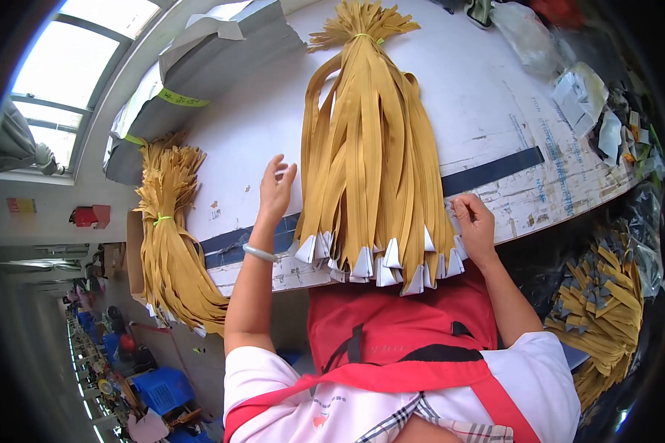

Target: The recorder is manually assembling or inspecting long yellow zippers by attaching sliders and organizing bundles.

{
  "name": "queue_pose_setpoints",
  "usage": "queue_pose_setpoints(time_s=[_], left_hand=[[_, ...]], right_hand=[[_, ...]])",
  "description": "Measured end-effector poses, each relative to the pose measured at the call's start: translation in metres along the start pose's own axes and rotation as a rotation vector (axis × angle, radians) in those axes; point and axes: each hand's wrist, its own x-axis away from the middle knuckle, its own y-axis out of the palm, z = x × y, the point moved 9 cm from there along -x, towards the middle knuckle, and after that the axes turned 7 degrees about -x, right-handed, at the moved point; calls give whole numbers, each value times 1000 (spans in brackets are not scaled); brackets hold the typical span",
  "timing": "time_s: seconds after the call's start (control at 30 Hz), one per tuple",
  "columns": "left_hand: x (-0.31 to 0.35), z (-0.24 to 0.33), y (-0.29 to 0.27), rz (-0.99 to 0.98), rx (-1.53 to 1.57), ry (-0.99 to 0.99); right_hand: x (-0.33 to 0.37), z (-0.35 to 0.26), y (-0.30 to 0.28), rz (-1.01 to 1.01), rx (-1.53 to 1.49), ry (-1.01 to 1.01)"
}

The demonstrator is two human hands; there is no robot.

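Note:
A large bundle of mustard-yellow fabric strips (373,140) lies on the white-topped table (251,133) in front of me. A light-green tie (363,37) binds it near the far end. The strips fan out toward me, and their near ends carry folded white tips (391,255) that hang at the table's edge. Left of the bundle, my left hand (277,188) is raised, its fingers a little bent and apart, holding nothing. My right hand (475,225) is closed at the bundle's right side, beside the white tips. Whatever its fingertips pinch is too small to make out.
A second tied bundle (166,221) drapes over the table's left edge, beside a grey sheet-covered roll (192,70). More yellow strips (602,310) are piled low on the right. Plastic bags and scraps (584,96) crowd the far right. A blue crate (162,390) stands on the floor at left.

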Motion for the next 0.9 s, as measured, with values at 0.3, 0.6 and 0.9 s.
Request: queue_pose_setpoints(time_s=[0.3,0.6,0.9], left_hand=[[151,7,18,18,159,137],[207,35,37,-89,292,173],[229,40,-6,134,182,303]], right_hand=[[-2,13,-3,10,-32,99],[13,-83,32,-115,183,-44],[83,-144,127,-748,609,-522]])
